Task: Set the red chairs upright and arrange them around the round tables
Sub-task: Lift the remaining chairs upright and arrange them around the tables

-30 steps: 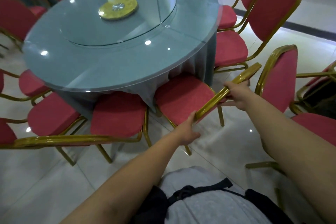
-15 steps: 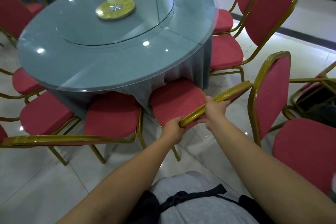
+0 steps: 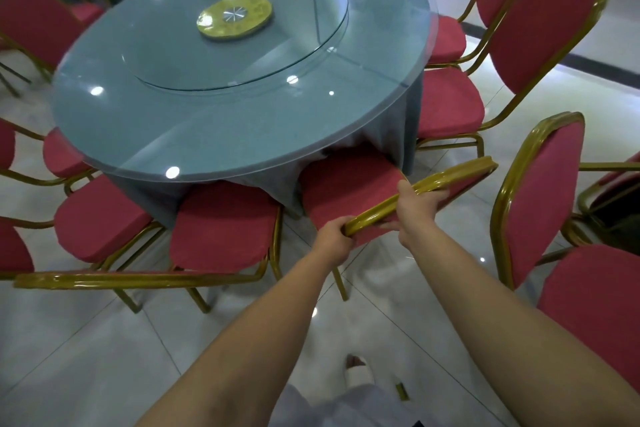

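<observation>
Head view, near to far: a foot in a white slipper stands on the glossy pale tiled floor, where a second earlier the person's torso filled the lower edge. Both bare forearms reach forward to the red chair; a second earlier the hands were spread wide along its top rail, whereas now they sit near each other at the rail's left end. The left hand has its fingers curled tightly round the rounded corner of the rail; the right hand clasps the rail just beside it, thumb on the near side, fingers folded over onto the red back padding. The frame is shiny gold metal tube, the seat a rounded, coarse red fabric cushion whose front lies under the hanging grey tablecloth. A neighbouring chair stands just left, another chair just right. Beyond, the round table carries a glass top, a circular glass turntable and a gold central disc
</observation>
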Action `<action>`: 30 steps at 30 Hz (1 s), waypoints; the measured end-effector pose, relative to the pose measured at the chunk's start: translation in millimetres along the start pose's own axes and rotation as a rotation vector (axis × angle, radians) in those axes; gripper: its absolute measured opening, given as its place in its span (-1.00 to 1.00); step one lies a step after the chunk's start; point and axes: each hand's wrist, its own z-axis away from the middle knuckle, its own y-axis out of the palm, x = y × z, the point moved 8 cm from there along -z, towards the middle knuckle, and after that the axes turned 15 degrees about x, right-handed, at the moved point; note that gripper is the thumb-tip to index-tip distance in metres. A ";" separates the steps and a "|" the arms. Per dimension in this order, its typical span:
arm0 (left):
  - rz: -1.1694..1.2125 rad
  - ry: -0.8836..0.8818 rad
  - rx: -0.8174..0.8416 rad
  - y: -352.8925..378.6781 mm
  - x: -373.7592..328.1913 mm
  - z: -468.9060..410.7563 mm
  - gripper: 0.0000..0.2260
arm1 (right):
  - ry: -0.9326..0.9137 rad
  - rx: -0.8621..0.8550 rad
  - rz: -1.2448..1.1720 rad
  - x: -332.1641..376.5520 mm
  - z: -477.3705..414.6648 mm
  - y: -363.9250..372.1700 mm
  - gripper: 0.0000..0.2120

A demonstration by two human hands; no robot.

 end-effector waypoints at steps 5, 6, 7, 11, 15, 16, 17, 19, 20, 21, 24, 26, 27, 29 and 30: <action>-0.047 0.031 0.015 12.7 -8.7 0.4 -0.54 | -0.002 0.044 0.071 15.6 -13.0 -7.8 -0.10; -0.055 0.036 0.025 14.4 -11.3 1.4 -0.53 | 0.004 0.061 0.077 19.2 -14.6 -9.7 -0.08; -0.058 0.039 0.035 15.8 -13.7 2.7 -0.52 | 0.009 0.082 0.079 22.5 -15.7 -11.2 -0.07; -0.055 0.035 0.052 18.2 -16.6 9.2 -0.46 | 0.017 0.152 0.087 28.0 -13.3 -12.1 -0.15; -0.054 0.040 0.108 13.9 -16.2 18.8 -0.31 | -0.010 0.151 0.098 35.1 -13.9 -14.0 -0.19; -0.068 0.041 0.124 12.6 -16.2 22.4 -0.27 | -0.006 0.144 0.112 37.8 -13.9 -15.8 -0.17; -0.084 0.039 0.135 11.5 -15.3 26.9 -0.25 | 0.002 0.138 0.125 39.5 -13.6 -17.7 -0.15; -0.099 0.038 0.150 10.2 -12.3 35.8 -0.29 | 0.014 0.133 0.127 41.6 -14.9 -20.7 -0.14; -0.095 0.037 0.166 11.1 -9.4 39.6 -0.33 | 0.014 0.131 0.122 41.7 -15.7 -22.0 -0.14; -0.090 0.032 0.186 12.6 -5.3 43.8 -0.35 | 0.010 0.127 0.116 41.2 -16.0 -23.1 -0.15; -0.087 0.006 0.226 15.9 13.5 56.6 -0.42 | 0.001 0.119 0.098 39.3 -17.7 -22.3 -0.14; -0.056 -0.020 0.235 15.8 30.9 65.8 -0.47 | 0.012 0.090 0.089 38.7 -16.3 -22.7 -0.10; -0.035 -0.033 0.234 13.9 40.0 70.2 -0.49 | 0.017 0.071 0.081 39.7 -16.0 -23.0 -0.09; 0.015 -0.061 0.239 6.3 55.4 78.5 -0.52 | 0.015 0.048 0.076 42.7 -15.2 -23.8 -0.09; 0.038 -0.069 0.236 -0.3 60.7 83.1 -0.53 | 0.014 0.044 0.082 44.2 -13.4 -23.4 -0.09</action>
